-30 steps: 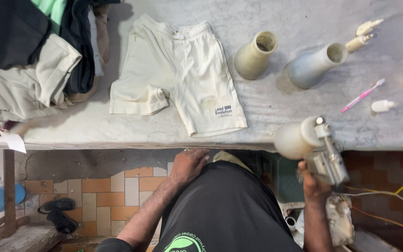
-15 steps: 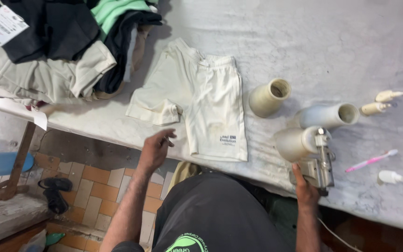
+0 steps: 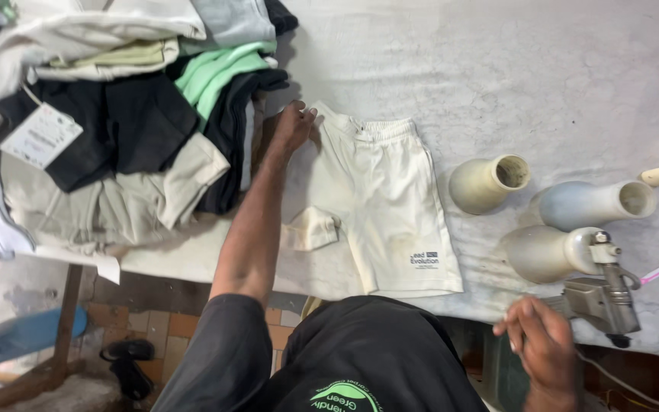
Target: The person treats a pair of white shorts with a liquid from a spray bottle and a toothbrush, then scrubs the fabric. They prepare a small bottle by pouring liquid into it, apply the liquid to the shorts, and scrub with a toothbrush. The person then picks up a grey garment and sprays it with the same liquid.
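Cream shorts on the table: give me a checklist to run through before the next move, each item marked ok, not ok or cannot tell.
1. Left hand at the waistband corner of the cream shorts: ok.
2. Shorts lying flat: not ok, one leg hem is folded up.
3. Right hand off the spray gun: ok, open beside it.
4. Pile of clothes clear of the shorts: ok, though close.
5. Two vase-shaped forms clear of the shorts: ok.
6. Firm grip on the waistband: cannot tell.

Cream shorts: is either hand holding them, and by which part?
The left hand grips the cream shorts at the waistband corner. The right hand holds nothing, beside the spray gun.
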